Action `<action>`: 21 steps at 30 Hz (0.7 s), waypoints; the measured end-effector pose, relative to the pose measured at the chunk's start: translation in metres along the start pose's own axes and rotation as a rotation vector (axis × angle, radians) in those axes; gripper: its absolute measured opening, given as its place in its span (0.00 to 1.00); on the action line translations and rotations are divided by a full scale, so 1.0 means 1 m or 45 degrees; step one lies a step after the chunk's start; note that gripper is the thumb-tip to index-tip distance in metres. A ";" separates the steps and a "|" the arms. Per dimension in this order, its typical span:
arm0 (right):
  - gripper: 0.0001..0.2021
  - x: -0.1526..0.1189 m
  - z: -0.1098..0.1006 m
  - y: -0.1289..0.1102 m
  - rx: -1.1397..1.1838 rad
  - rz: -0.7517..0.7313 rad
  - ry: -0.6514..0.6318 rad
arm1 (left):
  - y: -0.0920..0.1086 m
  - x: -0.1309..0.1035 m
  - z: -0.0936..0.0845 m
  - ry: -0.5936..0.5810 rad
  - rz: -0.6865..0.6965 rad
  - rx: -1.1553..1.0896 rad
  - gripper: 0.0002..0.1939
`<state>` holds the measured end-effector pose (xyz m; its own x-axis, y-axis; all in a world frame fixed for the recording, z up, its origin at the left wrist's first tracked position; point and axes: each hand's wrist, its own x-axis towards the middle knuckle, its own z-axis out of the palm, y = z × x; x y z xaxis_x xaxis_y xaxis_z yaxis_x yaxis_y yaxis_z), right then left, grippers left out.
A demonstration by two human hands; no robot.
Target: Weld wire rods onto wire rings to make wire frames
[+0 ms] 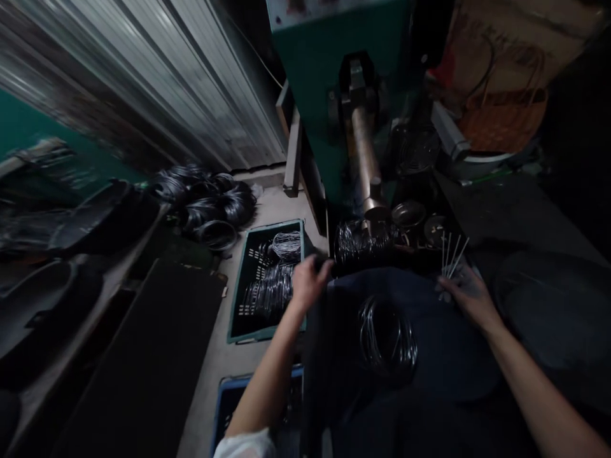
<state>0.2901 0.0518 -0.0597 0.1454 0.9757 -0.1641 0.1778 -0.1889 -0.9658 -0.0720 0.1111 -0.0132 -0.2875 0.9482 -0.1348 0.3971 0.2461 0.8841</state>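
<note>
In my right hand [468,296] are several thin, pale metal rods [451,257], fanned out and pointing up, their lower ends pinched between thumb and fingers. My left hand [308,283] is closed, thumb towards the machine, beside the right rim of a green plastic crate [232,318]; what its fingers hold, if anything, is hidden. That crate contains bundles of shiny wire rings [270,289] and a paler wire bundle [286,245]. On the dark cloth over my lap [449,343] lies a loose coil of wire [386,337], between my two hands.
Straight ahead stands a green machine [310,70] with a metal arm [367,159] reaching towards me. Black wire coils [205,197] are heaped by the corrugated wall [191,76]. A blue crate [220,394] sits at lower left, an orange wicker basket [506,121] at upper right.
</note>
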 end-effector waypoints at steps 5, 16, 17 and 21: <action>0.22 0.002 0.004 0.001 -0.105 -0.048 -0.001 | -0.028 -0.124 0.060 -0.538 0.158 0.546 0.09; 0.18 -0.019 0.003 -0.014 -0.278 -0.185 -0.047 | -0.026 -0.175 0.058 -0.787 0.340 1.144 0.11; 0.18 -0.024 0.004 -0.015 -0.266 -0.182 -0.075 | -0.025 -0.177 0.057 -0.778 0.342 1.130 0.11; 0.16 -0.051 0.005 -0.023 -0.237 -0.233 -0.244 | -0.032 -0.181 0.054 -0.736 0.297 0.991 0.10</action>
<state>0.2738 0.0066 -0.0298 -0.0883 0.9952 -0.0430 0.3618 -0.0081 -0.9322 0.0143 -0.0578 -0.0409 0.2564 0.8907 -0.3754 0.9101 -0.0917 0.4041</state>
